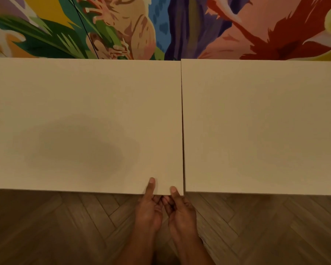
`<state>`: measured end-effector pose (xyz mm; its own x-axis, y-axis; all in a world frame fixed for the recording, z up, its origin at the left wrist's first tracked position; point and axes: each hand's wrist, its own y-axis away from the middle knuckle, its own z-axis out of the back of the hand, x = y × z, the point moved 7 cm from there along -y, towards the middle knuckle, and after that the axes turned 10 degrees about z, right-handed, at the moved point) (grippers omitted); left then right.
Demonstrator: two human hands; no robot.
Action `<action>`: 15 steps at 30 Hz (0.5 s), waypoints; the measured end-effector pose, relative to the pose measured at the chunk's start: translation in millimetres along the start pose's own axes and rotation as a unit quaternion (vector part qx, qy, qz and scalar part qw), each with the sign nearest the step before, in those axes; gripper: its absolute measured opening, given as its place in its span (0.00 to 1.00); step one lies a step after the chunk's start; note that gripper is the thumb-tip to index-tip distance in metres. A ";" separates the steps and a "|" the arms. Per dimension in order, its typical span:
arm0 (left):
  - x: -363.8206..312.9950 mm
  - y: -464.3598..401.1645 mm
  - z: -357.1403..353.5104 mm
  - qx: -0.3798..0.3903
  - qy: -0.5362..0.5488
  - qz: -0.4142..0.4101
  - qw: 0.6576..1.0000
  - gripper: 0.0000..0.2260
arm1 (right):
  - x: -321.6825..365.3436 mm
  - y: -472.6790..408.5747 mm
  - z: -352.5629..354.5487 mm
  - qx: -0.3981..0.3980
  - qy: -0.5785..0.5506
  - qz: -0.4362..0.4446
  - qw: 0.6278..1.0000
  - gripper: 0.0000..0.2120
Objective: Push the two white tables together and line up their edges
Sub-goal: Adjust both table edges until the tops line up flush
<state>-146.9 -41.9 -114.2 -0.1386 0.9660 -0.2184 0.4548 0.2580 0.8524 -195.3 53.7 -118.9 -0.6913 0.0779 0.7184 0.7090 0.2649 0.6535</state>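
1. Left flat white rectangular table (75, 111): near right corner gripped by both hands.
2. Left hand (148, 209): thumb on top, fingers curled beneath the edge.
3. Right hand (182, 211): same pinch.
4. Right flat white rectangular table (262, 121): just beside, thin dark gap between.

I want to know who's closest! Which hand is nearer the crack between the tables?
Right. The right hand grips the left table beside the crack; the left hand grips farther left.
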 end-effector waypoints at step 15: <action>-17.4 -20.5 -24.3 0.001 -0.002 -0.021 1.000 0.24 | 21.5 -19.0 -16.3 -0.032 -0.094 -0.001 0.995 0.09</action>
<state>-175.2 -64.5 -116.3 -0.1543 0.9544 -0.2556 0.4500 0.2982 0.8418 -221.4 34.7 -111.9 -0.7026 0.2568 0.6636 0.7106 0.2045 0.6732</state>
